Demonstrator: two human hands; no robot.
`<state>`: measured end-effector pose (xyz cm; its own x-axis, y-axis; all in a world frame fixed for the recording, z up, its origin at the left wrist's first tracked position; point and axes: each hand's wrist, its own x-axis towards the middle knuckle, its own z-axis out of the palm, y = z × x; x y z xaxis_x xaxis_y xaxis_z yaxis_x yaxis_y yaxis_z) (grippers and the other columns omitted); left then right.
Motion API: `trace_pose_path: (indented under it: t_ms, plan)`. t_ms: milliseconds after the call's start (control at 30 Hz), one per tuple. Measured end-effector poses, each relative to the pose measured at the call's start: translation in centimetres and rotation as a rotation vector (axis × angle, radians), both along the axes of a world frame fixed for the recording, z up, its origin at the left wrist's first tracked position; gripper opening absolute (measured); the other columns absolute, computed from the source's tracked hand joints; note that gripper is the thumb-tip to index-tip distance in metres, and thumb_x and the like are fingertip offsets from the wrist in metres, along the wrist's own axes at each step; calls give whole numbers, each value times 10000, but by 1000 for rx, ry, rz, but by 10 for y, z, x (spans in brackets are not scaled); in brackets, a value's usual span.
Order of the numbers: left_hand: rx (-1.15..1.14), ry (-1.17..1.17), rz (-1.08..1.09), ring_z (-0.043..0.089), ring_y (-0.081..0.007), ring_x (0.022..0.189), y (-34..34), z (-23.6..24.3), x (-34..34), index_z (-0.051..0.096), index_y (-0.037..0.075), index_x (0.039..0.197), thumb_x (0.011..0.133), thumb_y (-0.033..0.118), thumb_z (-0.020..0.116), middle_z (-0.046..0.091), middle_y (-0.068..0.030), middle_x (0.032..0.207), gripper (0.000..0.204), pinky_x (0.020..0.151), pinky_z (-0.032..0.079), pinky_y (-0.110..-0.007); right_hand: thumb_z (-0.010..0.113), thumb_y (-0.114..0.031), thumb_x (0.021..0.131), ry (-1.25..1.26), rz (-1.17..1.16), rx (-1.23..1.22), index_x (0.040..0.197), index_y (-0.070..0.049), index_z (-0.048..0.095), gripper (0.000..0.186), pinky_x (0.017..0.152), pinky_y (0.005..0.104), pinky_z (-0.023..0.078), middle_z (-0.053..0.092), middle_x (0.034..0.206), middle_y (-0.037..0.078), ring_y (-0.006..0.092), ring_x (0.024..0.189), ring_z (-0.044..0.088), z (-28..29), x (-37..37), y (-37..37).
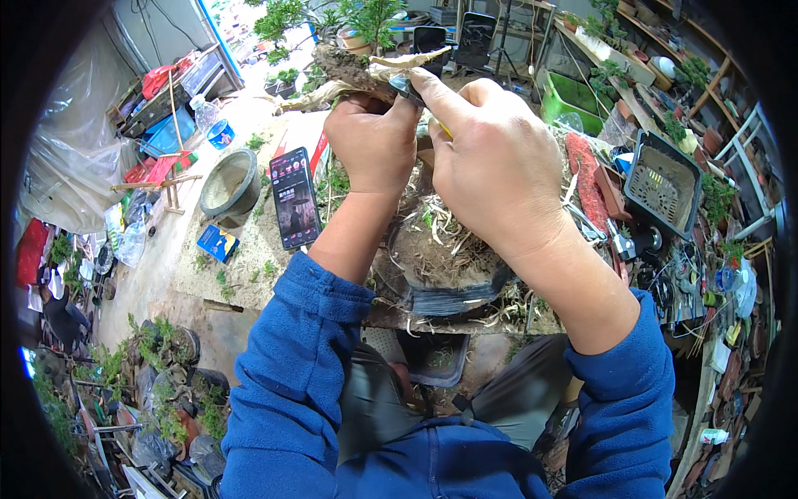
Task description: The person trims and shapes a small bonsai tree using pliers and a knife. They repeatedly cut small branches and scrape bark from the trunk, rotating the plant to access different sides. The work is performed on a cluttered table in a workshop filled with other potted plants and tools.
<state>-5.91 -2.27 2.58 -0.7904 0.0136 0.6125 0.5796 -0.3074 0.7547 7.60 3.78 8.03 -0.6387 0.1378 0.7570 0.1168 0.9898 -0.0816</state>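
Note:
My left hand (371,145) is closed round a gnarled, bark-covered woody trunk (349,68) at the top middle. Pale stripped wood (411,60) juts from the trunk toward the right. In my right hand (499,158) is a carving knife, its short metal blade (402,84) against the wood beside my left thumb. My right index finger stretches along the blade, and a bit of yellow handle shows under the curled fingers. Most of the handle is hidden in my grip. Below both hands, pale curled shavings (440,224) lie on a dark, soil-covered stand.
Left of my forearm, a phone (295,200) with a lit screen lies near a round grey pot (231,183) and a small blue box (218,243). At right are a black plastic basket (662,185) and a green tub (573,102). Potted plants (170,374) crowd the lower left.

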Motion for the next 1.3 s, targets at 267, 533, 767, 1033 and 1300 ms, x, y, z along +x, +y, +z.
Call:
trace_pose_path:
  t_ms: [267, 533, 767, 1033, 1300]
  plan:
    - [17, -28, -112, 658, -116, 681, -1, -2, 0, 759, -47, 894, 832, 138, 801, 766, -68, 808, 200, 676, 536, -291, 646, -180, 948, -83, 76, -329, 1398, -129, 668, 453, 902, 457, 554, 734, 1125, 190, 380, 1018, 711, -1, -2, 26]
    - [-4, -44, -274, 675, -130, 718, -8, 1, -6, 756, -46, 926, 828, 118, 829, 758, -67, 849, 204, 696, 541, -282, 623, -222, 987, -74, 398, -643, 1401, -81, 659, 439, 898, 381, 555, 756, 1135, 191, 268, 986, 737, -7, -6, 59]
    - [-42, -188, -736, 690, -199, 739, 14, 15, -33, 694, -68, 1153, 867, 28, 766, 742, -148, 927, 311, 678, 567, -325, 704, -92, 937, -55, 571, -967, 1400, -18, 654, 472, 790, 268, 538, 734, 986, 38, 89, 837, 647, 1, 19, 95]
    - [-292, -188, -918, 722, -289, 1145, 27, 31, -35, 615, -82, 1334, 934, 102, 756, 711, -235, 1282, 463, 929, 603, -374, 797, -118, 849, 14, 505, -1502, 1061, 15, 677, 278, 519, 227, 474, 629, 784, 28, 88, 575, 593, -14, 49, 142]
    - [-211, -119, -806, 716, -147, 980, 16, 13, -31, 679, -35, 1265, 908, 102, 807, 774, -121, 1128, 403, 884, 576, -298, 620, -327, 945, -32, 582, -1969, 1269, 36, 569, 489, 923, 518, 560, 631, 1171, 194, 322, 1013, 660, -3, 43, 147]
